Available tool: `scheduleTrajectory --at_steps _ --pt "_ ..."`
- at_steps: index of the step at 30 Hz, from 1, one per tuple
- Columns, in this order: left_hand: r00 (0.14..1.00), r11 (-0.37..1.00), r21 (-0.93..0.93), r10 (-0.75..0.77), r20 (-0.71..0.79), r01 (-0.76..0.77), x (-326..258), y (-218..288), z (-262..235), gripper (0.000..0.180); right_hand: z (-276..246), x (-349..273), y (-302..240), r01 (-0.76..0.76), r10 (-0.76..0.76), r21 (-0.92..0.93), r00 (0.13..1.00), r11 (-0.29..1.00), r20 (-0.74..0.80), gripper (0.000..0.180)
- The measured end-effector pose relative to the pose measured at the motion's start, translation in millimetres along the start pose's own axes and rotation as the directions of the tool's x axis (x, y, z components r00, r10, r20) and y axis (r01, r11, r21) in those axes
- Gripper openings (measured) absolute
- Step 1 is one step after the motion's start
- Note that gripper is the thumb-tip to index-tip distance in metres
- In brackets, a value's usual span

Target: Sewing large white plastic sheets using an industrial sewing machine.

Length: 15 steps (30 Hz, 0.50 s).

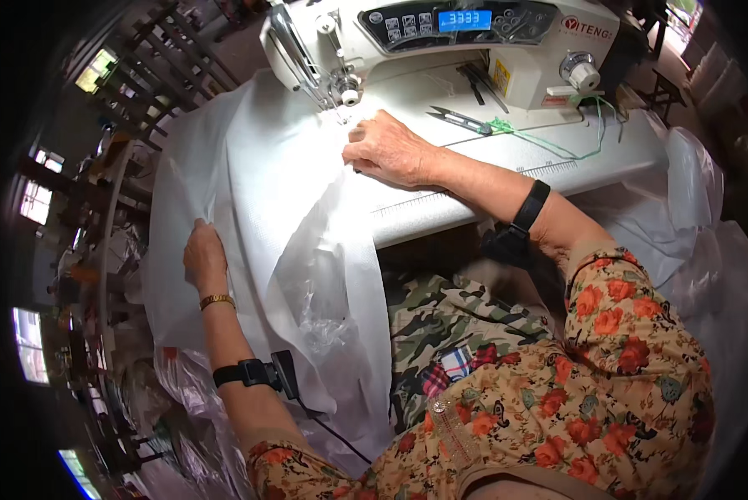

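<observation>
A large sheet of white fabric point(261, 158) drapes over the left part of the sewing machine point(474, 58) bed and hangs down toward my lap, with thin clear plastic point(316, 283) along it. My right hand point(389, 150) is closed on the fabric's edge, just below and right of the needle area, where the lamp glare washes out detail. Farther left and lower, my left hand point(206, 258) has its fingers closed on a fold of the same fabric. Whether the needle touches the cloth I cannot make out.
Thread snips point(461, 121) tied with green string point(557, 148) lie on the bed right of my hand. Dark slim tools point(482, 83) rest behind them. Crumpled clear plastic point(690, 208) hangs at the right. Stacked dark furniture frames point(162, 67) stand at the far left.
</observation>
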<state>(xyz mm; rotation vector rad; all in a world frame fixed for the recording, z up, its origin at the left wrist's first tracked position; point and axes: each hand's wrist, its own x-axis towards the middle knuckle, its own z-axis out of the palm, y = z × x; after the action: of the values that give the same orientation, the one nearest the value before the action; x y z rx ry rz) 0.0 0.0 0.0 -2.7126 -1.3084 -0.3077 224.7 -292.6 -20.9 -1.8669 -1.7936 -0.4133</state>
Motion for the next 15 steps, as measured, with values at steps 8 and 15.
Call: scheduleTrajectory --at_steps 8,15 --pt "0.987 0.959 0.253 0.15 -0.061 -0.13 -48 -117 7 0.024 3 -5 19 -0.047 0.039 -0.05 0.988 0.998 -0.151 0.007" --pt "0.859 0.939 -0.176 0.341 0.382 -0.294 -237 -61 48 0.032 8 -12 67 -0.246 0.22 -0.13 0.958 0.961 -0.182 0.004"
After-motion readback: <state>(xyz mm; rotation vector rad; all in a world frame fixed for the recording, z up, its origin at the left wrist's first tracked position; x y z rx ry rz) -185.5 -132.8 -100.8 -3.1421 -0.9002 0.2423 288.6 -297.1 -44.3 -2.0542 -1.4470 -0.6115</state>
